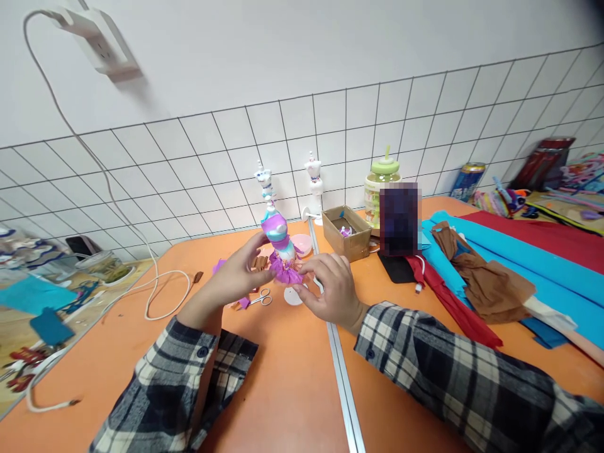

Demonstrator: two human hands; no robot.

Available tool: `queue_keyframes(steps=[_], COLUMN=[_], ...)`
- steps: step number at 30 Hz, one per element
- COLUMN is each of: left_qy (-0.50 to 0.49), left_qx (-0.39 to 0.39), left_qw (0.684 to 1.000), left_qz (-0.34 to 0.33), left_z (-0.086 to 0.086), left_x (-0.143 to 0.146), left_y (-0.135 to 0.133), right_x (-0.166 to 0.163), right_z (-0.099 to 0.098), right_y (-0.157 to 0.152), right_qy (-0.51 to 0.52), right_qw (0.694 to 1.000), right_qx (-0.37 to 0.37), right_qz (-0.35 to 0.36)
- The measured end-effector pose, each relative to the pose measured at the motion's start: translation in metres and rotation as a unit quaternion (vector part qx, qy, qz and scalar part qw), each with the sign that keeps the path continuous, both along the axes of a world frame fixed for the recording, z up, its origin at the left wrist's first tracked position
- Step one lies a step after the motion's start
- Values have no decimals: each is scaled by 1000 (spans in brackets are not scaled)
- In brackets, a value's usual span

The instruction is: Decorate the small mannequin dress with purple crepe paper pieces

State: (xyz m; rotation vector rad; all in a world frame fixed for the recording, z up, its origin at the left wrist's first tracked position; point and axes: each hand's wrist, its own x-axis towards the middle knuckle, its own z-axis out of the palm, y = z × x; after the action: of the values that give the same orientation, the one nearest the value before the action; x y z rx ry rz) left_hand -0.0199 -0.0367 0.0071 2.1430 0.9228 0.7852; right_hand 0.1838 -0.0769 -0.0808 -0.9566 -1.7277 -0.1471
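Note:
In the middle of the head view, a small dress form [278, 228] wears a purple top band and a ruffled purple skirt [285, 272]. Its round white base [292, 296] rests on the orange table. My left hand [241, 270] is closed on the skirt's left side, thumb in front and some fingers hidden behind. At the right edge of the skirt, my right hand [334, 286] is closed with thumb and fingertips on the ruffled hem. Small scissors [263, 297] lie just below my left hand, beside purple and brown fabric scraps [243, 303].
Two more dress forms, one patterned [264, 179] and one white [314, 176], stand by the tiled wall. Right of them are a cardboard box [346, 239], a green-lidded bottle [384, 173] and a blurred-out upright screen [400, 220]. Fabric rolls [514, 270] cover the right; a white cable [153, 296] lies left.

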Motion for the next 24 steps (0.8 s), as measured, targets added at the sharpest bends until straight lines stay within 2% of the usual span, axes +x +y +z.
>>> queue_keyframes(steps=[4,9,13,16,21,24], left_qy=[-76,-11,8,-8,-42,-30], left_qx=[-29,51,81,77,86,75], left_qw=[997,991,984,986,991,994], left_qz=[9,120,159,149,95,80], left_z=[5,8,9,7,-1,-5], left_x=[4,11,13,12,15,20], left_y=[-3,-7,-11,-11,-11,-11], right_x=[-2,-11,-15,-13,-10,-9], right_z=[5,15,19,18,16,15], right_y=[-4,-6,-3,-1,1,3], right_qy=[4,-6,15,42,99,124], right_qw=[1000,998,996,996,992,988], right_qx=[9,0,-33,-55,-81,-88], right_qz=[-15,-62,-82,-64,-18,-4])
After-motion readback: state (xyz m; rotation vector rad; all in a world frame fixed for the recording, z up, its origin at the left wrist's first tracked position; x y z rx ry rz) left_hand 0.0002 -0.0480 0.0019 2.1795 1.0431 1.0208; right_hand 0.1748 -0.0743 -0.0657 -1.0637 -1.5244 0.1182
